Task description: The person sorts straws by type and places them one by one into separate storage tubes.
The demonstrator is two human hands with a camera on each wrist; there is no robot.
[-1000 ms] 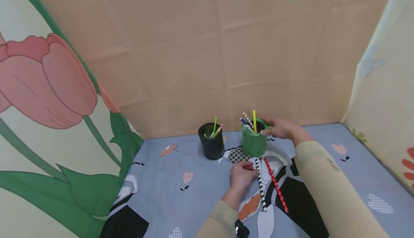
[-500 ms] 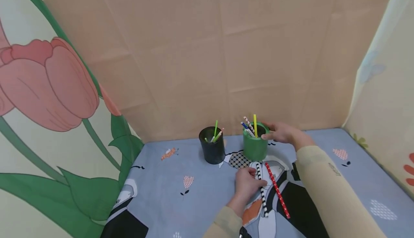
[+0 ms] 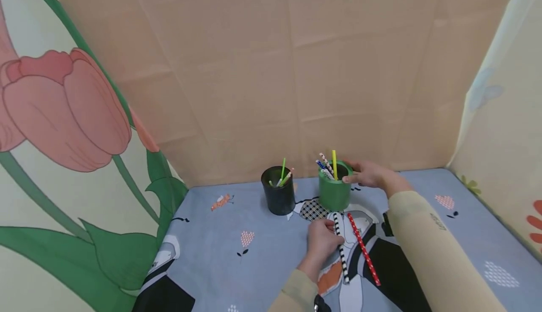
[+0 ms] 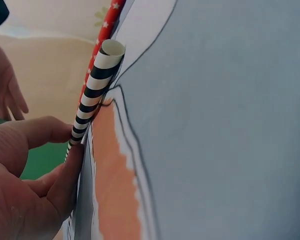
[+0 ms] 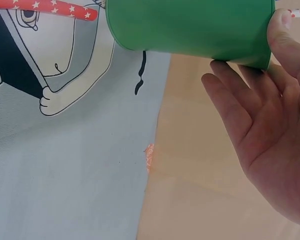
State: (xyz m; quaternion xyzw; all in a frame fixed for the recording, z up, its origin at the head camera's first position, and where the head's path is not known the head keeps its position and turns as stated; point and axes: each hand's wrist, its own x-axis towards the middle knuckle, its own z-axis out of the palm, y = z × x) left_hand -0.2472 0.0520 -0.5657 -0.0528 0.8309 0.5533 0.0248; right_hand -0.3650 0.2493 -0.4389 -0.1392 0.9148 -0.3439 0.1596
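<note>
Left hand (image 3: pixel 322 239): you pinched the striped straw (image 3: pixel 341 248) near its far end, flat on the sheet (image 3: pixel 211 251).
Right hand (image 3: pixel 367 173): fingers spread, thumb on the green cup (image 3: pixel 334 192) rim.
Room: red straw (image 3: pixel 363 249) lay just right.

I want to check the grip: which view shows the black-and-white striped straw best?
The left wrist view: the striped straw fills it, the left hand pinching it. The head view shows it small; the right wrist view misses it.
</note>
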